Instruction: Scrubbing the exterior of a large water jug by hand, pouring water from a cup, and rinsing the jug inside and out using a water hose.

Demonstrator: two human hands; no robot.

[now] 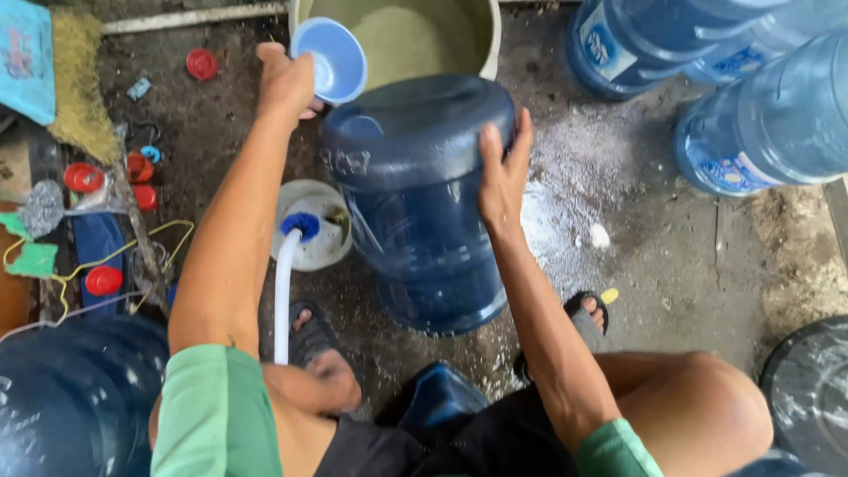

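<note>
A big blue water jug point(424, 203) stands on the wet concrete floor point(662, 238) in front of me, between my knees. My right hand point(502, 172) rests flat against its upper right side and steadies it. My left hand point(287, 84) holds a small blue cup point(331, 60), tipped on its side, just left of the jug's top and over the rim of a pale bucket point(488, 40) filled with cloudy greenish water. A white hose point(284, 296) with a blue end lies in a small white tub point(322, 231) left of the jug.
Several more blue jugs lie at the top right point(768, 124) and one sits at the bottom left point(75, 397). Red caps point(104, 280), a broom point(79, 79) and cloths crowd the left side. A dark round lid point(808, 389) is at the bottom right.
</note>
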